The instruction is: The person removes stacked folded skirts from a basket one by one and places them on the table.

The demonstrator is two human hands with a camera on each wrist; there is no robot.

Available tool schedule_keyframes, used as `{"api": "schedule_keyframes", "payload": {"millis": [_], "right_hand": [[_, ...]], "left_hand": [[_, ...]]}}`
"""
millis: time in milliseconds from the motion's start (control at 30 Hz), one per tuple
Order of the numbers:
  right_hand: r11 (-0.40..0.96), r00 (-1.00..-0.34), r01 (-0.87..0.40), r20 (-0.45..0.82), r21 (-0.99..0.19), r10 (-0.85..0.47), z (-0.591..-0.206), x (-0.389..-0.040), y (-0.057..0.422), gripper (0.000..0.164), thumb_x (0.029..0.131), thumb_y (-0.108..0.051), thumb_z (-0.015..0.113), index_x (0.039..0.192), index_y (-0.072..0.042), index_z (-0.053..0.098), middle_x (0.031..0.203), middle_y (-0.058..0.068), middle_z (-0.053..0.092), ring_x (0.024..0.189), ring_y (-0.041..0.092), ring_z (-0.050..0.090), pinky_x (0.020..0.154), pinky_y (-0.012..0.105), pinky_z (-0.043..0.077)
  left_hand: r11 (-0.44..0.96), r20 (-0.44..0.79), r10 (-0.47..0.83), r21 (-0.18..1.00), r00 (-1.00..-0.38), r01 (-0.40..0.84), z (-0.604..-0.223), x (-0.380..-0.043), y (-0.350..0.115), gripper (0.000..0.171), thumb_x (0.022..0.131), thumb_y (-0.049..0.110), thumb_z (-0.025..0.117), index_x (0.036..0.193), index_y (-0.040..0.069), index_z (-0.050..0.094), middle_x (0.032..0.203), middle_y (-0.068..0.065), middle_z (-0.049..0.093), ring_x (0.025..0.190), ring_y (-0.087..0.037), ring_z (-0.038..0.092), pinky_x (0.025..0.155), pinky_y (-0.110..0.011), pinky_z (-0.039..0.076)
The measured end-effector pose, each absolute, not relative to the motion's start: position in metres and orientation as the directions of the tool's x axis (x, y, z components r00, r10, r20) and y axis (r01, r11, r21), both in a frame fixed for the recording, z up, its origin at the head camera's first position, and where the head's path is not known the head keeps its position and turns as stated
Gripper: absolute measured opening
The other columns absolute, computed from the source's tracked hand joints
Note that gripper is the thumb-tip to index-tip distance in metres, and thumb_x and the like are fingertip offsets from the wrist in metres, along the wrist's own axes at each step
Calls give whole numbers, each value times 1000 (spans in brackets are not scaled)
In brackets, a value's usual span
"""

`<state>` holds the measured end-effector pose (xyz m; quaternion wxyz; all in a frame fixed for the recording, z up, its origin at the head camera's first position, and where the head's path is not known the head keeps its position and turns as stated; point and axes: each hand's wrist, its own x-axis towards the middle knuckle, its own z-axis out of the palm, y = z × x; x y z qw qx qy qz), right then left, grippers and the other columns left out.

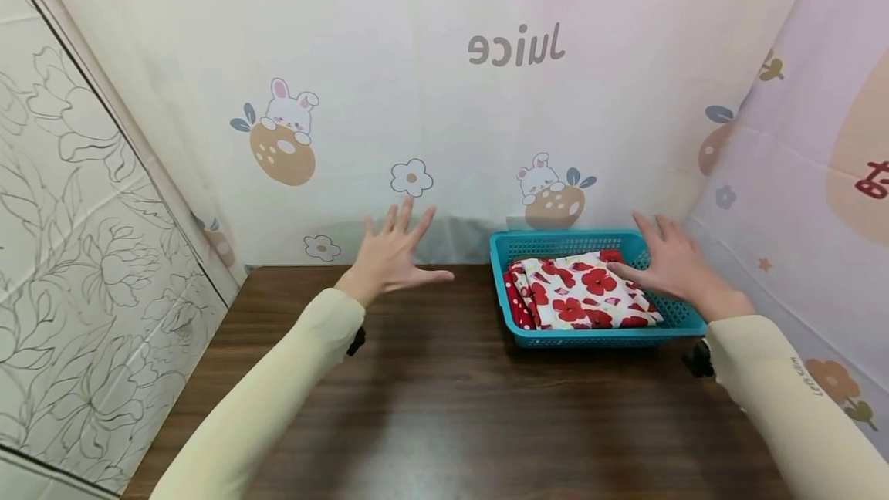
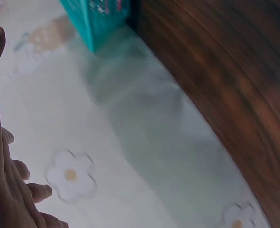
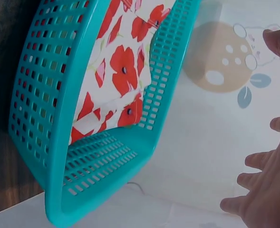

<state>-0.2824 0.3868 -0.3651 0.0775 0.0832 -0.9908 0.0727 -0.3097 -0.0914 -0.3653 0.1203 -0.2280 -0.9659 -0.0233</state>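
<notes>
A teal plastic basket [image 1: 590, 336] with perforated walls stands at the back right of the table. Inside it lies a folded white cloth with red flowers [image 1: 583, 292], and a red cloth with white dots [image 1: 519, 303] shows at its left side. My right hand [image 1: 670, 265] is spread above the basket's right part, holding nothing; in the right wrist view its fingers [image 3: 258, 183] are apart from the basket. To the left of the basket, my left hand [image 1: 392, 253] is held up over the table's back edge with fingers spread, touching nothing.
The dark wooden table [image 1: 430, 407] ends at the back against a hanging pale curtain [image 1: 417, 99] printed with rabbits and flowers. Another printed curtain [image 1: 806, 176] hangs on the right. A white panel with flower line drawings [image 1: 90, 253] borders the left side.
</notes>
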Motion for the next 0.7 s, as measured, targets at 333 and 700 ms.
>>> {"api": "schedule_keyframes", "payload": {"millis": [333, 700], "right_hand": [[950, -994, -92, 80, -298, -71, -363, -286, 413, 112, 93, -62, 60, 162, 2, 1, 158, 44, 13, 139, 65, 22, 103, 85, 26], [885, -999, -8, -43, -466, -31, -378, -286, 427, 115, 96, -65, 55, 161, 3, -11, 162, 41, 7, 142, 65, 19, 103, 84, 28]], "left_hand": [[831, 219, 515, 110, -829, 545, -359, -313, -14, 117, 79, 92, 47, 167, 29, 1, 174, -13, 3, 153, -38, 34, 108, -51, 50], [768, 151, 511, 363, -846, 528, -379, -308, 42, 115, 81, 85, 54, 167, 29, 3, 175, -8, 1, 153, -38, 32, 108, -53, 50]]}}
